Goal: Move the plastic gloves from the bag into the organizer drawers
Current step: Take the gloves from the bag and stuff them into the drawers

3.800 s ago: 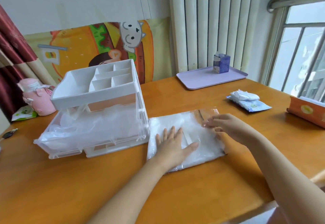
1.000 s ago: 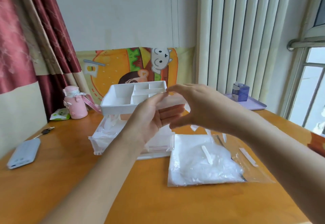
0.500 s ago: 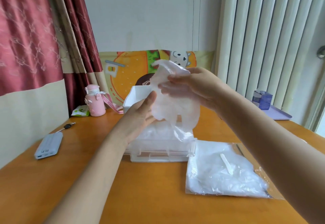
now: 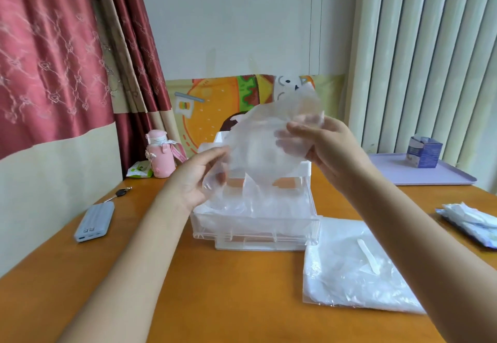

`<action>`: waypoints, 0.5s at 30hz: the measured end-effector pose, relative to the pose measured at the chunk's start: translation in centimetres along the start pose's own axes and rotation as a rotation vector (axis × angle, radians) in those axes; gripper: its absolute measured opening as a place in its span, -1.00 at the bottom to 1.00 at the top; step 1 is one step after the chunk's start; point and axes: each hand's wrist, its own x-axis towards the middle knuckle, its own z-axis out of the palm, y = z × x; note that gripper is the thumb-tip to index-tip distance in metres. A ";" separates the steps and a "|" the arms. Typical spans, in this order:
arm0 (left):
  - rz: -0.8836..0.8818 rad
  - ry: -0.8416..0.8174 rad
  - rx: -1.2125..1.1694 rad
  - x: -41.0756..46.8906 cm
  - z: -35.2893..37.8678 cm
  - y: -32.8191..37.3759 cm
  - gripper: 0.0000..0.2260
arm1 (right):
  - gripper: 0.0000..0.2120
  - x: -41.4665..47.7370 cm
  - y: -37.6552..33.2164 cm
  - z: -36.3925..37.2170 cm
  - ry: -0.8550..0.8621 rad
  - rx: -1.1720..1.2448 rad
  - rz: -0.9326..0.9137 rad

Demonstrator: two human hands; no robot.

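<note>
Lifted from the bag (image 4: pixel 357 270), the plastic glove (image 4: pixel 263 138) now hangs over the open drawer (image 4: pixel 255 221), left hand (image 4: pixel 199 178) and right hand (image 4: pixel 325 146) each with a pinching grip on it; lowering it in looks next

Your raised glove (image 4: pixel 269 138) veils the organizer (image 4: pixel 255 224) top, and the fingertips (image 4: pixel 285 143) of your right hand (image 4: pixel 330 149) blur behind its film. Your right forearm (image 4: pixel 403 221) covers the bag (image 4: pixel 349 275) corner; the frame edge cuts the wipes pack (image 4: pixel 473 221).
</note>
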 end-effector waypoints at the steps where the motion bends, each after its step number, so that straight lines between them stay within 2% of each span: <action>1: 0.022 0.039 0.159 0.3 -0.5 0.0 -0.76 | -0.85 -0.2 0.5 -0.5 0.033 -0.061 -0.003; 3: 0.046 0.044 0.468 0.5 -1.2 0.0 -0.90 | -0.73 -0.6 1.5 -1.4 0.058 -0.232 -0.021; 5: 0.086 0.044 0.721 1.0 -1.9 -0.3 -0.89 | -0.68 -0.8 2.7 -2.2 0.027 -0.469 -0.052; 7: 0.150 0.048 0.911 1.3 -2.1 -0.5 -0.89 | -0.72 -1.0 3.7 -2.7 -0.016 -0.709 -0.075; 11: 0.241 0.048 1.217 1.8 -1.9 -0.8 -0.82 | -0.75 -1.8 4.8 -3.0 -0.123 -1.080 -0.107; 15: 0.228 0.002 1.442 2.1 -1.9 -1.1 -0.83 | -0.72 -2.5 5.6 -2.2 -0.173 -1.306 -0.171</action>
